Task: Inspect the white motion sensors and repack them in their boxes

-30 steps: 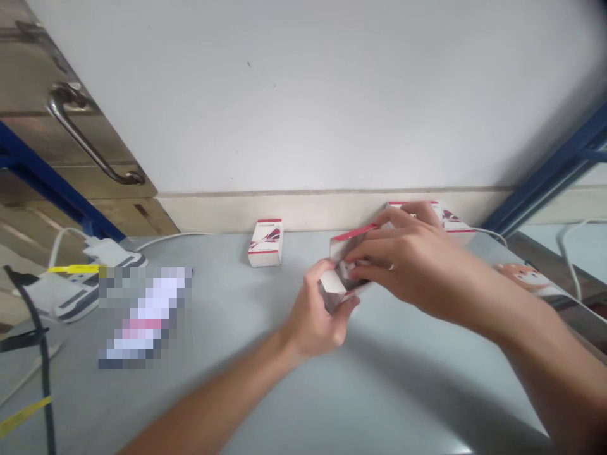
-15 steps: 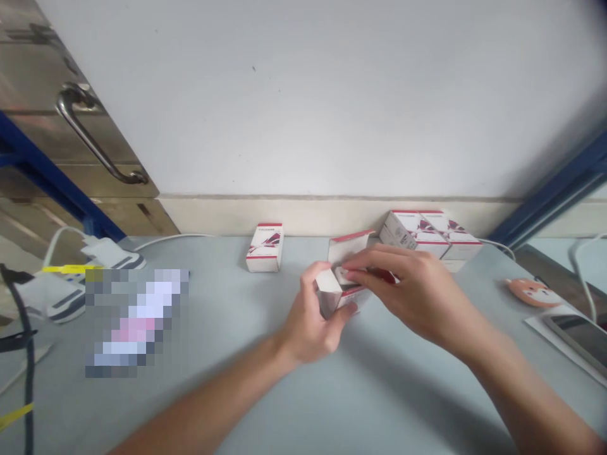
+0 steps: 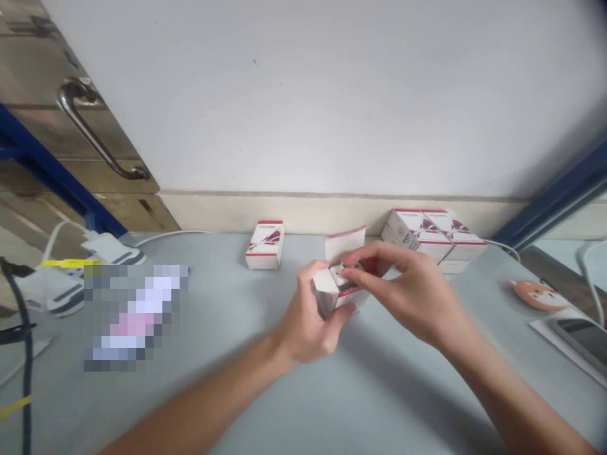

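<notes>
A small white and red carton point(image 3: 337, 285) with its top flap standing open sits in the middle of the grey table point(image 3: 284, 392). My left hand point(image 3: 310, 316) is wrapped round the carton's near end. My right hand point(image 3: 403, 291) reaches over it from the right, its fingertips pinched at the carton's open mouth. Whatever they pinch is too small to make out.
Another closed white and red carton point(image 3: 265, 244) stands by the wall to the left. Two or more like cartons point(image 3: 434, 237) are grouped at the back right. A white charger with cables point(image 3: 102, 253) lies far left, a small orange figure point(image 3: 538, 294) and a flat device point(image 3: 578, 335) far right.
My right hand has drawn back from covering the carton to a pinch at its mouth, and the top flap now stands up. The grouped cartons behind have come into view.
</notes>
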A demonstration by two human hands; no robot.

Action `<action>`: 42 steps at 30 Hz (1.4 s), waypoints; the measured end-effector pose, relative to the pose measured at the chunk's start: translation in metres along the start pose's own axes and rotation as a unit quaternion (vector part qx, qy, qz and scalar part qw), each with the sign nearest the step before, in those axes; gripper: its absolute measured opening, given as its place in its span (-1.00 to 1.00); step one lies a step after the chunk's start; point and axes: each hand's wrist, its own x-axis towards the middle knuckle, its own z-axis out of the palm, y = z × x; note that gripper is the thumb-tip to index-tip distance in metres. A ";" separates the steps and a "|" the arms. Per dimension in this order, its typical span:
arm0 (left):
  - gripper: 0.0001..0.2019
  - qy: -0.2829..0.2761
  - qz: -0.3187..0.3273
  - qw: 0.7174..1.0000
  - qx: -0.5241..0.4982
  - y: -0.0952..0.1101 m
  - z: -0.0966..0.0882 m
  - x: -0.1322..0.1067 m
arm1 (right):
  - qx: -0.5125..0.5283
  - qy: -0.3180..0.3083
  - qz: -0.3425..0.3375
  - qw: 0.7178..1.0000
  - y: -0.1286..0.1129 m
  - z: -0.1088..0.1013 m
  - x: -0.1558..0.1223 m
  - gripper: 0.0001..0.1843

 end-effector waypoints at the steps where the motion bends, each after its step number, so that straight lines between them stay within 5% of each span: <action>1: -0.30 0.005 -0.005 1.000 -0.001 0.000 0.000 0.000 | 0.010 0.005 -0.010 1.000 0.000 0.001 0.000 -0.96; 15: -0.33 0.006 -0.033 0.999 -0.008 0.001 -0.003 0.000 | -0.062 -0.057 -0.218 0.972 0.019 -0.004 0.002 -0.82; 19: -0.34 0.033 -0.020 0.999 0.036 0.001 -0.012 0.004 | -0.080 0.084 -0.256 0.960 0.030 -0.008 0.008 -0.78; 21: -0.35 0.070 0.001 0.995 0.075 -0.002 -0.018 0.008 | -0.100 0.149 -0.217 0.959 0.041 -0.012 0.013 -0.77; 23: -0.35 0.101 0.006 0.991 0.092 -0.005 -0.023 0.012 | -0.135 0.095 -0.150 0.975 0.056 -0.018 0.017 -0.75; 27: -0.34 0.120 -0.014 0.990 0.071 -0.009 -0.028 0.020 | -0.214 -0.167 -0.058 0.961 0.088 -0.020 0.017 -0.73; 32: -0.34 0.114 -0.018 0.991 0.069 -0.008 -0.027 0.019 | -0.225 -0.232 -0.049 0.945 0.099 -0.006 0.012 -0.83; 37: -0.37 0.107 -0.006 0.988 0.110 -0.005 -0.025 0.014 | -0.173 -0.131 -0.087 0.972 0.080 -0.010 0.015 -0.76; 42: -0.32 0.091 0.049 0.979 0.174 -0.001 -0.023 0.013 | -0.115 0.097 -0.201 0.968 0.052 -0.014 0.010 -0.88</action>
